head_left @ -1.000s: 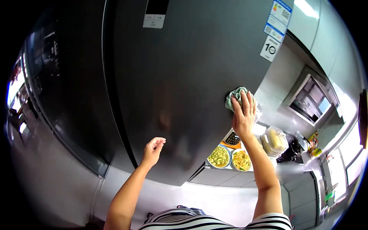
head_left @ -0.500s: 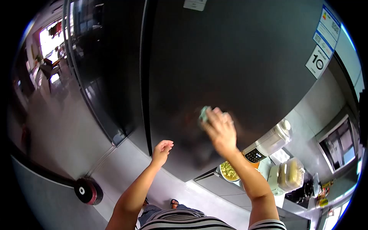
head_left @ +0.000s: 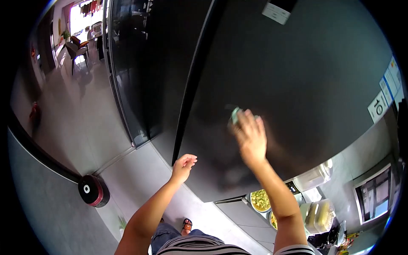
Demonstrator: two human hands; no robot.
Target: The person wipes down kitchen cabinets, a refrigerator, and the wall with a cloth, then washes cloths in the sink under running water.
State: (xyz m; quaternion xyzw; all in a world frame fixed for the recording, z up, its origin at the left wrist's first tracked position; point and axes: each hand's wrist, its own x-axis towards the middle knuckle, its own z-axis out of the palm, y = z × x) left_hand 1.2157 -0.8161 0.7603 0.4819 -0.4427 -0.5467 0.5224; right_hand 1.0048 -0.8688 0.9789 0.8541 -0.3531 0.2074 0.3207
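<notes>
My right hand (head_left: pixel 251 138) presses a light green cloth (head_left: pixel 236 114) against a large dark refrigerator door (head_left: pixel 297 80). Its fingers lie over most of the cloth, and only an edge shows beyond the fingertips. My left hand (head_left: pixel 184 167) is held lower, close to the door's bottom left area. Nothing is in it, and its fingers are loosely bent. I cannot tell whether it touches the door. White labels (head_left: pixel 378 106) are stuck on the door's right side, and another label (head_left: pixel 276 13) sits near the top.
A robot vacuum (head_left: pixel 93 190) stands on the floor at the left. To the right, a counter holds a bowl of chopped yellow-green food (head_left: pixel 260 200) and a clear container (head_left: pixel 321 216). A glass sliding door (head_left: pixel 127 85) and chairs (head_left: pixel 76 50) are at the upper left.
My right hand has moved the cloth up the door and a little left. The view has turned, so the labels appear farther right and lower. My left hand keeps much the same pose.
</notes>
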